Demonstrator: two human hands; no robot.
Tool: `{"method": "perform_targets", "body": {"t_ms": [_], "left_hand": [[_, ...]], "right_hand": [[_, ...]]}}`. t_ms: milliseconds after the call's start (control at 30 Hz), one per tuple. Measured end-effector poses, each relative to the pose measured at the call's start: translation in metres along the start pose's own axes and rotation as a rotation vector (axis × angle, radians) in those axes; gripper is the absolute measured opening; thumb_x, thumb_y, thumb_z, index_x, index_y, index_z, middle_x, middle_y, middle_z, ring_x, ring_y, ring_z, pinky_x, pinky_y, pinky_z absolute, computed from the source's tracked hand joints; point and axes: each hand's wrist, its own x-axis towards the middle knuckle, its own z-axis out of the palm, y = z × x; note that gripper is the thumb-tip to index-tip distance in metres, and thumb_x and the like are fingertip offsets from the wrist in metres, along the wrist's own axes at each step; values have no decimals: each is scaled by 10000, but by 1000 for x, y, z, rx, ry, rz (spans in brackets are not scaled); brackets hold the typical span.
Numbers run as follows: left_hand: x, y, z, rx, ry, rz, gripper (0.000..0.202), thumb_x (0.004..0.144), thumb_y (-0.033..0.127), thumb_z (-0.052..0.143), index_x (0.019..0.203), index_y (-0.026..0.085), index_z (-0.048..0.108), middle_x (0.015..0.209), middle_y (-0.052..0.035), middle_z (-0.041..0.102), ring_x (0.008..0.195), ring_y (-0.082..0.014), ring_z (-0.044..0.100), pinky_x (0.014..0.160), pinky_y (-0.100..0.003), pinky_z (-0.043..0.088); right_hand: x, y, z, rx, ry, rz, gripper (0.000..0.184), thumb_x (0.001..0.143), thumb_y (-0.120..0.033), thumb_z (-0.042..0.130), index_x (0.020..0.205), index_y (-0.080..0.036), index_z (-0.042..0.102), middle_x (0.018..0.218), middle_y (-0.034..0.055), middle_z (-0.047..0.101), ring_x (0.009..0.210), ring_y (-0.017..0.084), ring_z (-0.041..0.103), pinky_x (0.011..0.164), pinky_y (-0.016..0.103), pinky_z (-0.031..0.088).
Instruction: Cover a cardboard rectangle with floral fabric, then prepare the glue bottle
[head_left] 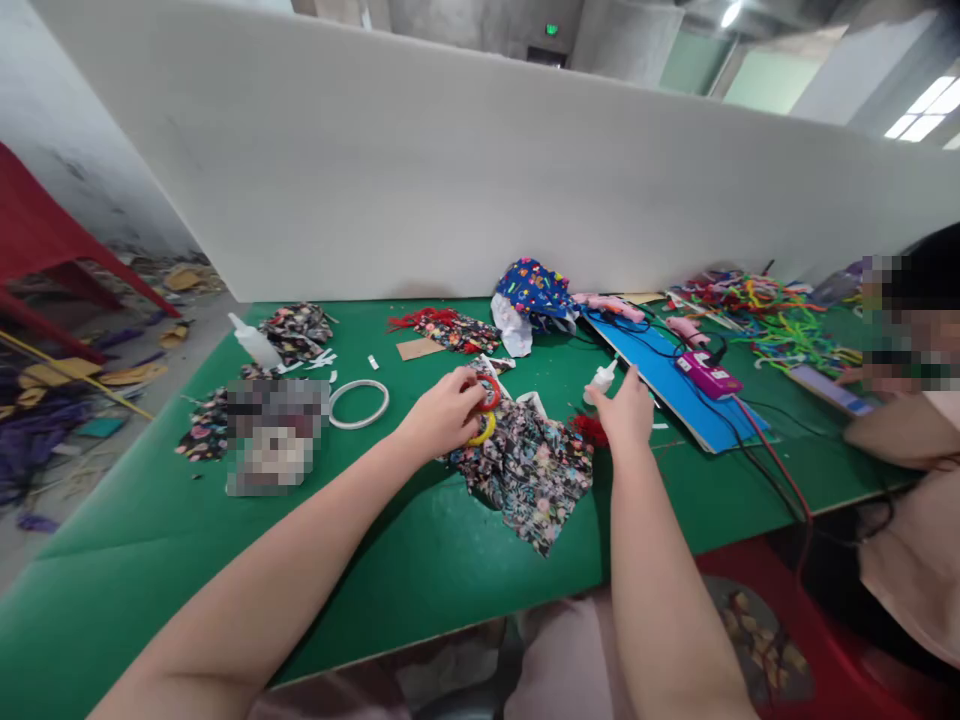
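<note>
My left hand [444, 412] is closed at a pair of scissors with red and yellow finger loops [484, 430]; the blades cannot be made out. Just below lies a crumpled piece of black floral fabric [544, 475], flat on the green table. To its right, my right hand [628, 408] grips a small white squeeze bottle [602, 380] with a pointed nozzle, tilted up to the right. A tuft of red threads [589, 430] sits beside that hand, at the fabric's right edge.
A silver ring [359, 404] and another nozzle bottle [253, 343] are on the left. Blue patterned fabric [534, 290] stands at the back. A blue board [652, 365], a pink power strip [708, 375] with cables, and colourful strips [799, 335] lie right, near a seated person.
</note>
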Motion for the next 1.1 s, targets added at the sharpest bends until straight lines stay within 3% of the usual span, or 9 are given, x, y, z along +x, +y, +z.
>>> {"method": "perform_targets", "body": {"t_ms": [167,333,467,567,733,833,900,1000,1100], "left_hand": [[1,-10,-34,21,94,-53,252,753,163,437,986,175,530,1154,-96,412,1051,-228,472,918,-351,427],[-5,-16,-81,110,112,-162,367,724,163,457,1090,164,492,1167,-87,380,1013,-217,482,902,-331,427],[-10,-11,-105,136,-197,-218,381,759,152,419,1135,161,479,1145,-99,391,919,-202,517,856,-333,431],[-11,-9,-106,130,-371,-228,357,752,127,423,1098,151,508,1095,-101,416,821,-192,538,771,-333,442],[-9,-8,-93,144,-437,-180,379,720,58,411,1064,165,528,1026,-95,451,843,-208,540,707,-309,413],[-9,-9,-85,131,-441,-137,318,705,48,421,968,172,550,977,-81,468,799,-191,538,664,-289,395],[-10,-12,-82,114,-421,-126,292,704,60,434,943,183,550,974,-72,471,780,-177,536,642,-275,388],[-12,-17,-82,105,-370,-126,305,707,68,431,965,193,537,1019,-66,461,775,-158,530,619,-256,386],[-14,-20,-87,119,-338,-128,326,699,58,417,976,192,525,1094,-71,434,765,-146,525,606,-253,385]], "right_hand": [[-15,-23,-11,200,141,-153,516,827,-415,420,1268,-148,395,1102,153,562,957,234,550,802,362,403],[-40,-44,-7,100,-488,-451,455,690,-444,618,1086,-224,573,963,69,634,802,188,577,677,274,410],[-50,-56,-8,35,-685,-503,195,605,-242,688,797,-240,652,790,-4,657,721,154,581,627,224,395],[-44,-57,-16,32,-523,-436,124,695,-183,565,771,-234,649,805,12,649,748,162,570,656,241,395],[-22,-41,-26,-18,-160,-255,330,737,-130,434,1005,-162,624,1006,136,583,936,254,516,793,370,377],[-24,-39,-13,35,-55,-346,379,733,-136,466,1085,-173,602,1104,138,551,1038,274,475,881,425,348],[-36,-48,2,116,-101,-539,357,751,-175,508,1090,-218,610,1105,108,572,1078,271,466,926,445,334],[-62,-67,26,186,-402,-822,399,713,-278,633,1112,-270,606,1183,64,566,1164,255,436,982,426,322],[-82,-82,38,192,-615,-904,446,653,-328,706,1085,-246,627,1218,64,564,1182,235,448,998,381,332]]}}
